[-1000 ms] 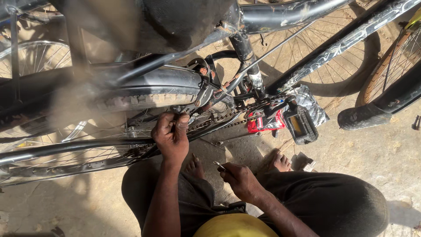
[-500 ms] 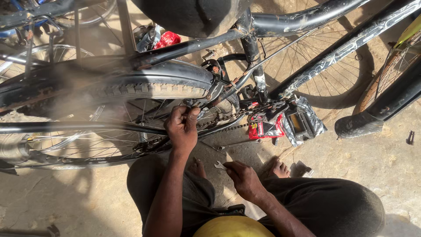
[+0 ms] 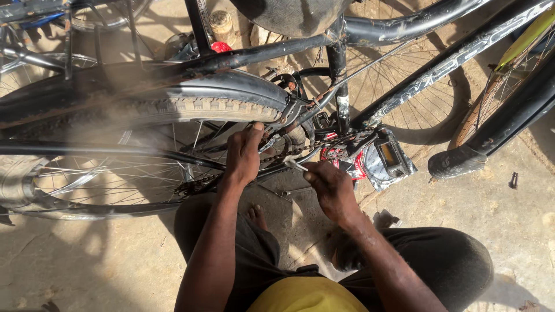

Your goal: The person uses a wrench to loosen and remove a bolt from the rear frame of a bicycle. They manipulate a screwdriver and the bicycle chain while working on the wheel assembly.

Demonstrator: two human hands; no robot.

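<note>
Chain (image 3: 277, 151): just beyond my hands, between them; greasy, slippery, floppy.
Left hand (image 3: 243, 153): clamped on the frame stay.
Right hand (image 3: 326, 188): pinching a small spanner (image 3: 293, 164).
Hold: by the stiff stay.

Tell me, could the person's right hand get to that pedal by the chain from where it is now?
Probably yes. The right hand holds a small metal tool at the chain, and the pedal sits just beside it on the open side. Nothing lies between them, though the hand would have to leave the chain.
</note>
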